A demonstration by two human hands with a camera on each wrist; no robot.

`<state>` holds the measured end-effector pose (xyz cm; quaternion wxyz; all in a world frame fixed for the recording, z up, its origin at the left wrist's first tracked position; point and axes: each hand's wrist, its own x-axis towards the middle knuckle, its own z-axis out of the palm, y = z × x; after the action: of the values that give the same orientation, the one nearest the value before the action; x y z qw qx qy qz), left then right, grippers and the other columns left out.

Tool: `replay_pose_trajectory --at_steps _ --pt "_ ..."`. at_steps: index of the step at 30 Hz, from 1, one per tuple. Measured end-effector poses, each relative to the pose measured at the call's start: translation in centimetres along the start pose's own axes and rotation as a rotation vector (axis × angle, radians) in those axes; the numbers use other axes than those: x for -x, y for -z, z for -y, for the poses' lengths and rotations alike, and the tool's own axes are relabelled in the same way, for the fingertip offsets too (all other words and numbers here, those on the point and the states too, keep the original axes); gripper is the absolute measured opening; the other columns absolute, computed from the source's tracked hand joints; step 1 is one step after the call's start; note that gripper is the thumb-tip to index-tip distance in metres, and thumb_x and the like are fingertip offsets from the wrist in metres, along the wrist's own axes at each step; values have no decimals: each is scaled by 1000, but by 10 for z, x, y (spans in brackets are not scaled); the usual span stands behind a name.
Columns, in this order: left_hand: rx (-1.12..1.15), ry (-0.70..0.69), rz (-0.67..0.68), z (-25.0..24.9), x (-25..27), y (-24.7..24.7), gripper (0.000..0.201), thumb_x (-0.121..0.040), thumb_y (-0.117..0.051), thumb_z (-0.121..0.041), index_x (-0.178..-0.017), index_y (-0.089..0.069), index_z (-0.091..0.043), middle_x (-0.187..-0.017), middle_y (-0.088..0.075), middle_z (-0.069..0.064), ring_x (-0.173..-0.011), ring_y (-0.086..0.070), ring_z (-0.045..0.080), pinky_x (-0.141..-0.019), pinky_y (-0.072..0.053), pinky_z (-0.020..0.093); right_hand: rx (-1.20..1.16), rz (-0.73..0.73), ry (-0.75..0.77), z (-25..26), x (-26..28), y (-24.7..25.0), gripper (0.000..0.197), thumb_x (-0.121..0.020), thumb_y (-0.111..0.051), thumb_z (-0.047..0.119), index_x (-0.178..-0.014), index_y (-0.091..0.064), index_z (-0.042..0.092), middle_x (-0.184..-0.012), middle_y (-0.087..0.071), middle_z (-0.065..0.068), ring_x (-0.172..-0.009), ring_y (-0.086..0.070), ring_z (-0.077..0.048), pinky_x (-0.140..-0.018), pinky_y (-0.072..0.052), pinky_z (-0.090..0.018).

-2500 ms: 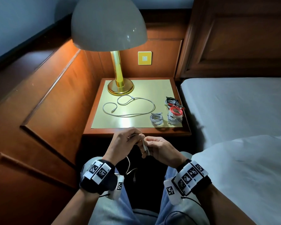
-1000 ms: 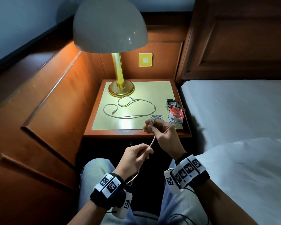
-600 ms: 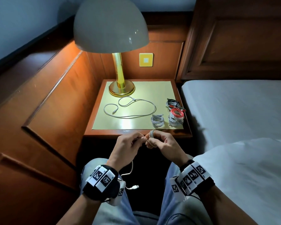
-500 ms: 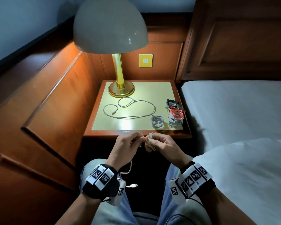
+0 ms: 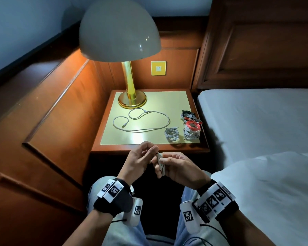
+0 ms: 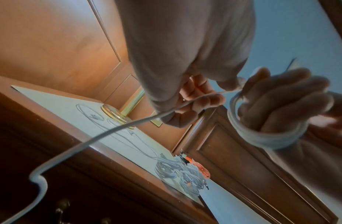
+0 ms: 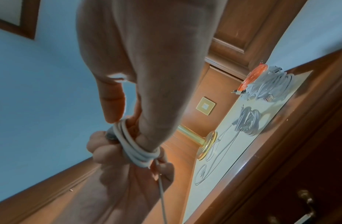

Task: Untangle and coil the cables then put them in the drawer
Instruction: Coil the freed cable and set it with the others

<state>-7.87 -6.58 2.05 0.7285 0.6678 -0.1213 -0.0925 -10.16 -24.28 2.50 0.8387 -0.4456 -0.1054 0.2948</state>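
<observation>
Above the yellow-topped wooden nightstand (image 5: 149, 137), the right hand (image 5: 178, 168) holds the thin white cable (image 5: 161, 165) looped round its fingers; the left hand (image 5: 139, 159) pinches its free length.

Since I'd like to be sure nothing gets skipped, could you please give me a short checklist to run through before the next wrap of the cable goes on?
1. Coil seated on the right hand: the white cable is looped in several turns round its fingers: ok.
2. Left hand feeding: it pinches the free strand: ok.
3. Free tail untangled: it hangs with a kink and runs out of view: cannot tell.
4. Finished coils parked on the nightstand: ok.
5. Long loose cable coiled: not ok.
6. Drawer open: only a handle shows: cannot tell.
</observation>
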Motion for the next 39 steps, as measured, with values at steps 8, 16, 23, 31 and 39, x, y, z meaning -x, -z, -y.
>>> replay_pose_trajectory --at_steps 8,16,23,31,39 --pt "-41 -3 -63 19 8 -13 28 -98 -59 -39 -79 -73 -23 -60 -54 -8 -52 -45 5 -55 -40 19 -162 -68 171 12 -6 -9 24 -100 -49 5 -114 -64 -9 -92 -67 -19 -78 -66 -25 -77 -57 -32" --pt "-426 -79 51 27 23 -15 22 -100 -58 -35 -84 -66 -23 -62 -54 -9 -58 -47 5 -58 -39 21 460 -456 462 25 -22 -2 17 -102 -54 3 -110 -68 -3 -96 -72 -21 -89 -70 -23 -87 -57 -30" --pt "-651 -234 -29 28 21 -10 9 -98 -64 -17 -91 -69 -17 -72 -63 -14 -65 -58 -1 -65 -42 12 1123 -426 460 6 -16 19 9 -98 -58 8 -96 -65 13 -90 -68 3 -88 -66 -9 -81 -51 -23" --pt "-687 -377 -32 14 5 4 12 -96 -63 -20 -90 -65 -10 -76 -62 -12 -67 -54 0 -67 -45 16 663 -281 146 -4 -3 19 25 -104 -49 3 -84 -64 5 -81 -62 -1 -79 -60 -14 -78 -49 -25" --pt "-597 -299 -66 4 -1 10 12 -91 -74 -17 -85 -66 -11 -68 -58 -10 -62 -49 2 -64 -41 14 194 -167 -24 -11 -2 13 25 -100 -48 12 -103 -64 -6 -83 -58 -13 -77 -55 -21 -74 -48 -30"
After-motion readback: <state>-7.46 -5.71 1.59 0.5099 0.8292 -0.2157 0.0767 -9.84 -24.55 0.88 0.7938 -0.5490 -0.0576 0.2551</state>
